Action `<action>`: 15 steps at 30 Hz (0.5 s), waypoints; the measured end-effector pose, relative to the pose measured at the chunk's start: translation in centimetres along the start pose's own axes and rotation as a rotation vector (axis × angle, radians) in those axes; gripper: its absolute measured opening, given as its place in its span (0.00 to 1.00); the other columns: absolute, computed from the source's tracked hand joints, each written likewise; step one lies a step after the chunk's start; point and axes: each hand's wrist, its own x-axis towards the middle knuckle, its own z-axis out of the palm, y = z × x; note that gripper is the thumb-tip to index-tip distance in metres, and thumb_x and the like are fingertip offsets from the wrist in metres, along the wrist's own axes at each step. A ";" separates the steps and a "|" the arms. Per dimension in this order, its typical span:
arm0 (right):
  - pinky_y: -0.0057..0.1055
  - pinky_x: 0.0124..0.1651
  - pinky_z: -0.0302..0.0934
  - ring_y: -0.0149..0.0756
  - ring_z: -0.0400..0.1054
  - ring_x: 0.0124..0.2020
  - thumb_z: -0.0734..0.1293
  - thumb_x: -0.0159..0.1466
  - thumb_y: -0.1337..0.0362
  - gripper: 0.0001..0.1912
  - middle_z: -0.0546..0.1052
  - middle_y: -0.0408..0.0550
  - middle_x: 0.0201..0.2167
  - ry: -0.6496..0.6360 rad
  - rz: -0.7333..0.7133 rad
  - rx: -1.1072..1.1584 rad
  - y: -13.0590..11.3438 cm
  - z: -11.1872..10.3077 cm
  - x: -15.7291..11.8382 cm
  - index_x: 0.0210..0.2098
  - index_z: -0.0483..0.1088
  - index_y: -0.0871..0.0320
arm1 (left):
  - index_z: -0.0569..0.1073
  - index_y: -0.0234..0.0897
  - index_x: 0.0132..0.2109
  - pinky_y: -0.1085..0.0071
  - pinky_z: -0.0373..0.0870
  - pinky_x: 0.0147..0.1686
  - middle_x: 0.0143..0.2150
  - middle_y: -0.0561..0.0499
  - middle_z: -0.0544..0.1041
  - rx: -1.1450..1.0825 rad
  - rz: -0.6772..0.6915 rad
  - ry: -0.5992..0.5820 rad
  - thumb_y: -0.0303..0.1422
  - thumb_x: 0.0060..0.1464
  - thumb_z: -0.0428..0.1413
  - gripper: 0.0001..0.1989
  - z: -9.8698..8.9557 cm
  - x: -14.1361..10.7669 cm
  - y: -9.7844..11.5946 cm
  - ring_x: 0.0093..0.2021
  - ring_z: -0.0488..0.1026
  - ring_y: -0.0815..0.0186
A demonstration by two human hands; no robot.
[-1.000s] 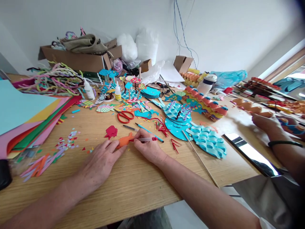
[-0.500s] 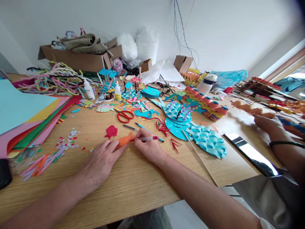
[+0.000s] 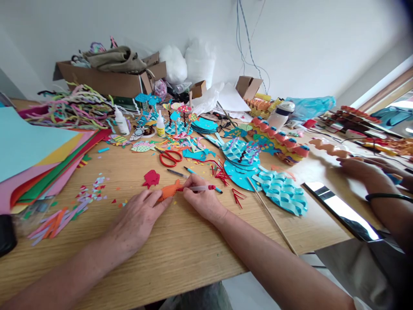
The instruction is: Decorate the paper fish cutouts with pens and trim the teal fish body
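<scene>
Scissors with red handles lie beyond the hands, and a red paper cutout rests just beside the left hand. This hand keeps its fingers close together over the left end of an orange paper fish, low at the table; whether they pinch it, I cannot tell. The right hand pinches a red pen between thumb and fingers, its tip at the fish's right end. Behind this pen lie a blue pen and a dark pen, so the space there is narrow. To the right are red stems, a woven blue disc and a thin stick. Farther back stand 2 glue bottles. Coloured sheets fill the left side; at far right is a co-worker's hand.
</scene>
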 end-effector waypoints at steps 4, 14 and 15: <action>0.24 0.22 0.48 0.26 0.54 0.19 0.58 0.49 0.70 0.03 0.62 0.37 0.17 -0.006 0.002 -0.022 -0.1 0.0 0.0 0.22 0.60 0.57 | 0.66 0.41 0.56 0.58 0.66 0.45 0.47 0.45 0.68 0.018 0.009 -0.014 0.21 0.56 0.43 0.23 -0.1 0.1 0.1 0.46 0.62 0.57; 0.24 0.22 0.49 0.26 0.55 0.20 0.58 0.51 0.68 0.02 0.63 0.37 0.18 0.009 0.001 -0.032 -0.2 0.1 0.0 0.23 0.60 0.57 | 0.67 0.42 0.55 0.59 0.67 0.45 0.46 0.45 0.69 0.030 0.037 0.084 0.20 0.56 0.41 0.24 0.7 0.0 -0.3 0.45 0.63 0.58; 0.24 0.22 0.49 0.26 0.55 0.20 0.58 0.50 0.68 0.02 0.63 0.37 0.18 0.014 -0.001 -0.028 -0.1 0.1 0.0 0.23 0.60 0.57 | 0.67 0.42 0.55 0.58 0.66 0.46 0.47 0.45 0.69 0.032 0.041 0.098 0.20 0.56 0.40 0.24 0.8 -0.1 -0.4 0.46 0.63 0.58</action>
